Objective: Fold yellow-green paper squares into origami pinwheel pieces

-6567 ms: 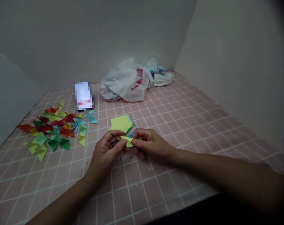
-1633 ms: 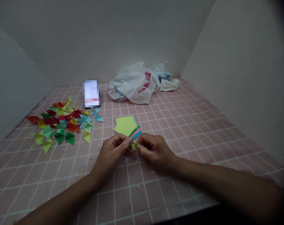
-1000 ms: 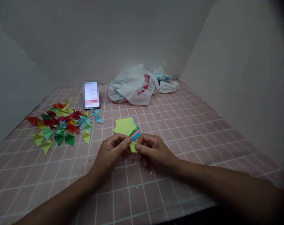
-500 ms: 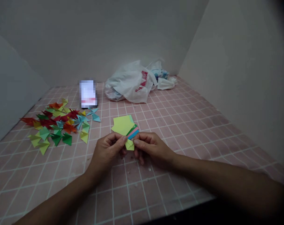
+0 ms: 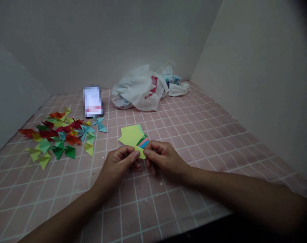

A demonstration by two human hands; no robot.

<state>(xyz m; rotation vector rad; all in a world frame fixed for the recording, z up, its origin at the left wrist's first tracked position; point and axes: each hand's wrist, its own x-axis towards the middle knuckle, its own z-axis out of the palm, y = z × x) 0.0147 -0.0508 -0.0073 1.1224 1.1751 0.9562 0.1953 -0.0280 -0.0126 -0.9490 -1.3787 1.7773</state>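
Between my two hands is a small folded piece of yellow paper. My left hand pinches its left side between thumb and fingers. On the other side my right hand grips the right edge, thumb on top. Just beyond my fingers lies a loose stack of paper sheets, yellow on top, with green, pink and blue edges fanned out at the right. To the left, many folded paper pieces in red, orange, yellow, green and light blue are spread over the tablecloth.
A phone with a lit, blurred screen stands at the back left. Crumpled white plastic bags with red print lie against the back wall. Pink checked cloth covers the table, and walls rise on several sides.
The folded yellow paper has turned and tilted in my fingers, showing a narrower, pointed shape. My left thumb has shifted slightly right over it. The whole view has moved a little.
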